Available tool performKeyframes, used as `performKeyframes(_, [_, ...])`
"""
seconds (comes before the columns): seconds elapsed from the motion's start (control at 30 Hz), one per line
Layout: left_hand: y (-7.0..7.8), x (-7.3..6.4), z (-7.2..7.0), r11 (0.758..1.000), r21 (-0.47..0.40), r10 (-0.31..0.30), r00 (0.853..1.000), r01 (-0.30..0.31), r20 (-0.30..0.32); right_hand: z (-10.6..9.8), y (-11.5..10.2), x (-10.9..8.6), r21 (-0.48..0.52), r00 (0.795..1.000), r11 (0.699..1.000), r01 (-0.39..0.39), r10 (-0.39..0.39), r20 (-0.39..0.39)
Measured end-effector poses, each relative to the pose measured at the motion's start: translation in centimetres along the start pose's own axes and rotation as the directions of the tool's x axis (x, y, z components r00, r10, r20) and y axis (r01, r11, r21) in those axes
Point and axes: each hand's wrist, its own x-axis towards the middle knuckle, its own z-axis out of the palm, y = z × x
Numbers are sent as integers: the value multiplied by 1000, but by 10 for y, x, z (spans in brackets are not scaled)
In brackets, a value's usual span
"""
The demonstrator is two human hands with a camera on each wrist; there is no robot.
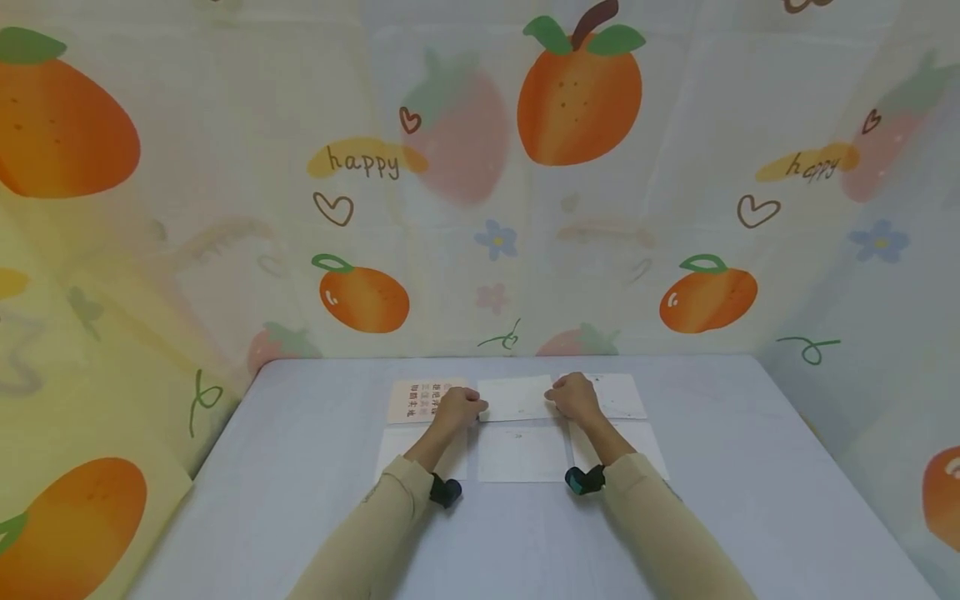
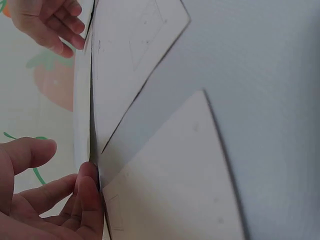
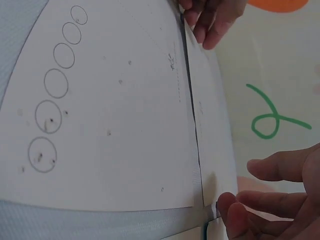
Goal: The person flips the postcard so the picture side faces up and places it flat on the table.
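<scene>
A white card [image 1: 515, 398] lies in the middle of the back row, with a hand at each side edge. My left hand [image 1: 459, 408] touches its left edge. In the left wrist view the left thumb [image 2: 37, 152] stands apart from the loosely bent fingers. At the right edge is my right hand [image 1: 576, 398]. The right wrist view has the right thumb [image 3: 275, 167] lifted away, while the fingertips [image 3: 227, 204] rest at the card's corner. Nearer me lies another white card [image 3: 110, 110], with a row of several circles and small dark marks.
Back left, a card with reddish characters [image 1: 414, 402] is partly covered by the left hand. White cards lie at back right [image 1: 624, 395], front left [image 1: 396, 443] and front right [image 1: 643, 446]. A fruit-printed cloth [image 1: 450, 250] hangs behind the white table [image 1: 247, 533].
</scene>
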Motion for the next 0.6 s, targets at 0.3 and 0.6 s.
performKeyframes(0.3, [-7,8,0,1000,-7,20,1000,-20,24,1,3,6,48,999,999,-14,15,-34])
performKeyframes(0.6, [-7,5,1,999,-22,29,999,-29,-20,2,13,12,210,996,974,-85,82,20])
